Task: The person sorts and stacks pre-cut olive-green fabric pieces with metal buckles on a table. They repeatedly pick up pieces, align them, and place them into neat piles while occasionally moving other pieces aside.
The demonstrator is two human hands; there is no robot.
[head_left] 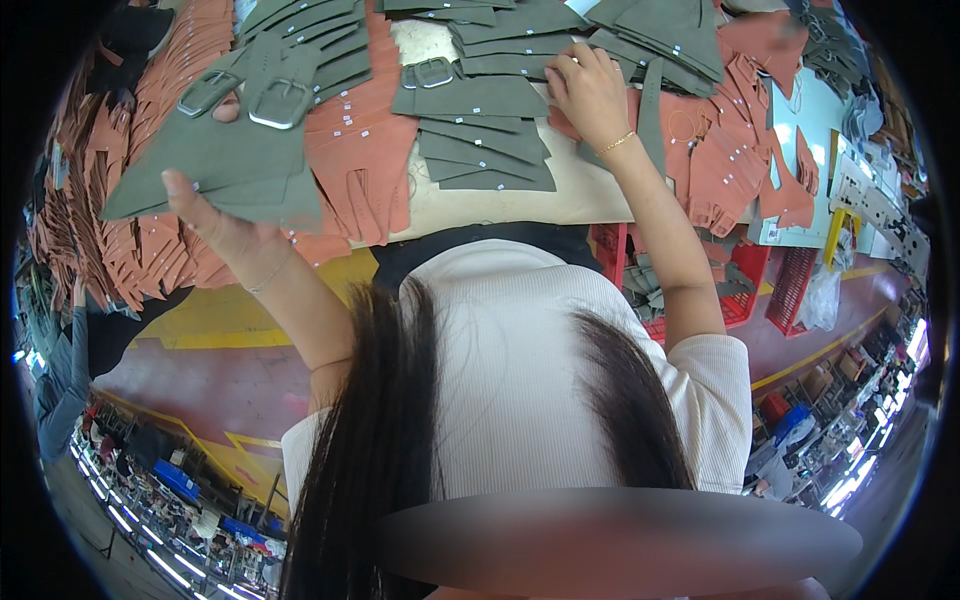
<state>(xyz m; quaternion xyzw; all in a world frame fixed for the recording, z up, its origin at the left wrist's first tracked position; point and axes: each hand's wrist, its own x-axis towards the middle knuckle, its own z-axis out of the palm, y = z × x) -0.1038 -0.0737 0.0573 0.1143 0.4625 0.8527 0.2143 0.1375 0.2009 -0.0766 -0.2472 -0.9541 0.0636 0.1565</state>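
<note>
My left hand (232, 228) holds dark green leather pieces (215, 165) at the left of the table; its thumb is on the near edge and a fingertip shows between two silver buckles. One square buckle (281, 104) and one more buckle (207, 92) are fitted on green straps on these pieces. My right hand (592, 97) is at the far middle, its fingers bent and pinched at the edge of a green leather piece (520, 66). Its fingertips are partly hidden. Between my hands lie a buckled green piece (480, 97) and a fanned green stack (482, 150) with small white labels.
Orange leather pieces (365, 130) lie in overlapping rows at the left, with more orange pieces (725, 165) at the right. A cream sheet (500, 207) covers the table's near edge. Red crates (795, 285) stand below at the right. Another person's sleeve (68, 365) shows at far left.
</note>
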